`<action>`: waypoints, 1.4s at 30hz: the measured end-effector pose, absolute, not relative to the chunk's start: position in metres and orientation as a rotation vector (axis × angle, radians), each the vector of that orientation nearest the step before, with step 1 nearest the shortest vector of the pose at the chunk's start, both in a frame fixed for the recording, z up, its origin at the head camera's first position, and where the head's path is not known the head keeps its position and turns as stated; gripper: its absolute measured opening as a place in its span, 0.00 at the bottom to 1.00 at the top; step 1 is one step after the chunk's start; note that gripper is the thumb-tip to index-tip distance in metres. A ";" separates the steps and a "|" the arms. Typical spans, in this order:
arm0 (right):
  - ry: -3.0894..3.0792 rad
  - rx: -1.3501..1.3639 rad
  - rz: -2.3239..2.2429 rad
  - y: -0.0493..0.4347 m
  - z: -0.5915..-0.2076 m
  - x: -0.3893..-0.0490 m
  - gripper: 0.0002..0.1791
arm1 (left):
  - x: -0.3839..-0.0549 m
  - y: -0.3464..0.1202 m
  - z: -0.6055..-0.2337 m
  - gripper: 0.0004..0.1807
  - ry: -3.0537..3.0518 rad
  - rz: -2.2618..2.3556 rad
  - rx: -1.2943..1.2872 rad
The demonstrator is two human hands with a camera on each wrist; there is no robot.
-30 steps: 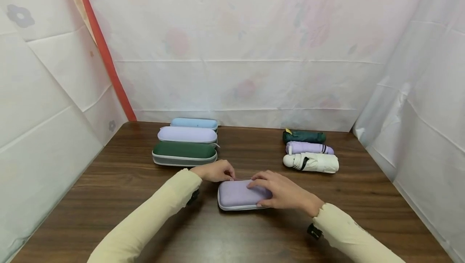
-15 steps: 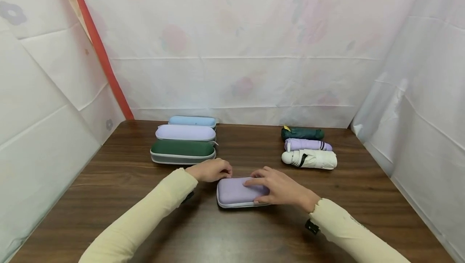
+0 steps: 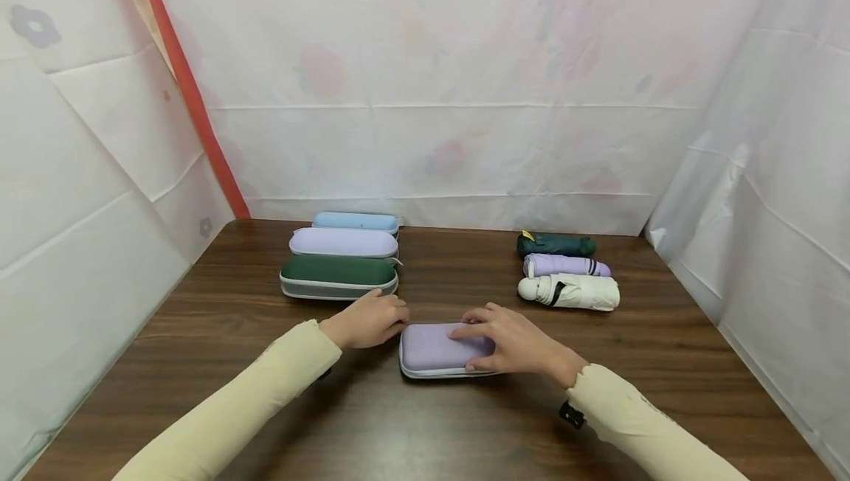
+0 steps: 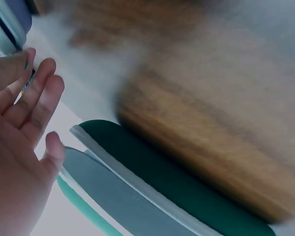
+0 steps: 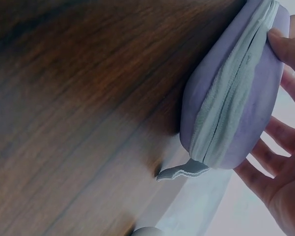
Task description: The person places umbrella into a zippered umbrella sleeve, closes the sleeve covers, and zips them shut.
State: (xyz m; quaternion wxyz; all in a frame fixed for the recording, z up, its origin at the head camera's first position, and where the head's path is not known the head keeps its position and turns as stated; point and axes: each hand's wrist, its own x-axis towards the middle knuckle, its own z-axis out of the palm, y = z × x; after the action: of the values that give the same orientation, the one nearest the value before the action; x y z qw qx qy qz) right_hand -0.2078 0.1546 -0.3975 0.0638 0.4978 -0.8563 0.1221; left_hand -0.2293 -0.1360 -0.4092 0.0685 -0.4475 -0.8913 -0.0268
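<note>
A lilac zip case (image 3: 432,348) with a pale zipper band lies on the table in front of me. My right hand (image 3: 521,344) holds its right part, thumb on the near side and fingers over the top; in the right wrist view the thumb presses beside the zipper band (image 5: 226,98). At the case's far left corner is my left hand (image 3: 368,319), thumb and forefinger pinched together. In the left wrist view these fingertips meet at the end of the zipper, where a dark slit shows in the band. The zipper pull itself is hidden by the fingers.
Behind my left hand, a green case (image 3: 339,274), a pale lilac case (image 3: 341,243) and a light blue case (image 3: 355,221) stand in a row. At the back right lie folded umbrellas: white (image 3: 571,292), lilac (image 3: 567,265) and dark green (image 3: 558,245). White sheets enclose the wooden table (image 3: 425,437).
My left hand has moved left and slightly nearer, from the far edge of the lilac case to its left corner. The right hand stays on the case.
</note>
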 end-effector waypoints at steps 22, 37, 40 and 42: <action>-2.615 1.196 0.320 0.148 -0.408 -0.187 0.25 | -0.189 -0.140 -0.426 0.07 -2.599 -0.224 -1.091; -2.685 0.953 0.245 0.134 -0.402 -0.177 0.29 | -0.183 -0.128 -0.415 0.12 -2.577 -0.149 -1.009; -2.674 0.920 0.232 0.132 -0.403 -0.175 0.29 | -0.183 -0.124 -0.415 0.12 -2.585 -0.140 -0.990; -2.671 0.896 0.228 0.131 -0.404 -0.174 0.29 | -0.185 -0.122 -0.415 0.12 -2.598 -0.151 -0.986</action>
State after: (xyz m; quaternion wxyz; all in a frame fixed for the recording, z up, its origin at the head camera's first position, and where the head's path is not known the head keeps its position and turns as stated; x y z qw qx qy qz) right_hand -0.1738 0.1311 -0.4035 0.1571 0.3131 -0.9333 0.0797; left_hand -0.1845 -0.1218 -0.4146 0.1784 -0.3486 -0.9186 -0.0534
